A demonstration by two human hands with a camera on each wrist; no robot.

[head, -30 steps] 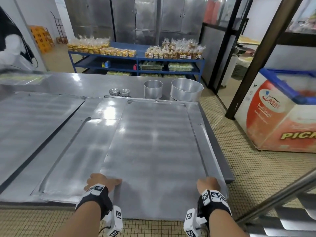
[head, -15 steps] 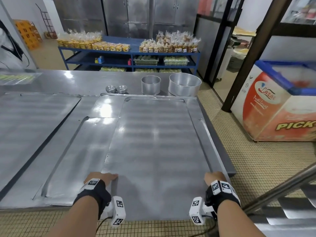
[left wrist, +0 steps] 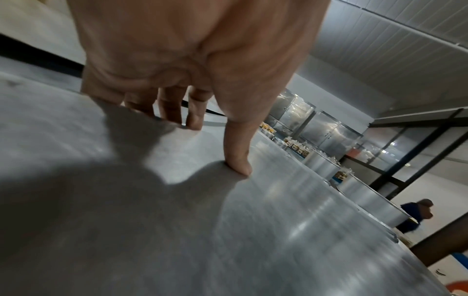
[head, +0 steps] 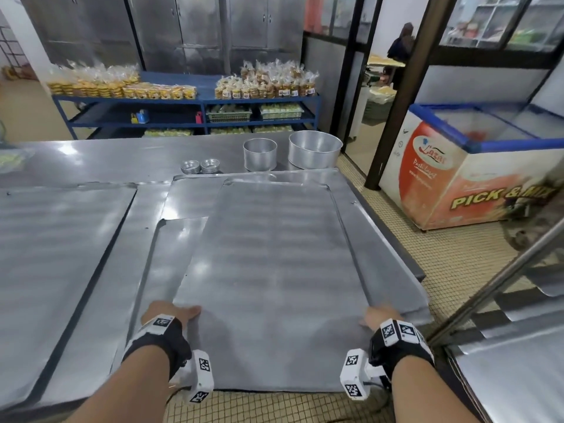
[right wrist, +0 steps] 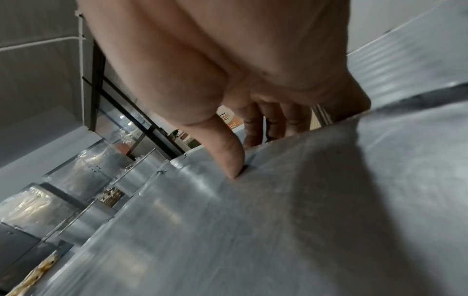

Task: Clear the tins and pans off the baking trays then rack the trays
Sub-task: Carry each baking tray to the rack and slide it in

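Note:
A large bare metal baking tray (head: 274, 270) lies on top of other trays on the steel table, its near end hanging over the table's front edge. My left hand (head: 171, 312) grips its left side near the front: the thumb (left wrist: 238, 160) lies on top and the fingers (left wrist: 172, 108) curl under the edge. My right hand (head: 380, 315) grips the right side the same way, thumb (right wrist: 228, 152) on the tray (right wrist: 253, 230), fingers (right wrist: 276, 124) below the rim. Two round tall pans (head: 314, 149) and two stacks of small tins (head: 200, 166) stand on the table beyond the tray's far end.
More flat trays (head: 55, 248) cover the table to the left and under the held one. A metal rack rail (head: 488, 285) and racked trays (head: 512, 377) are at the right. A chest freezer (head: 457, 184) stands beyond, a blue shelf (head: 189, 108) of bagged goods behind. A person (head: 399, 53) stands in the doorway.
The tray has slid toward me and slightly right, so more of its near end overhangs the table. Both hands kept their grip on its sides.

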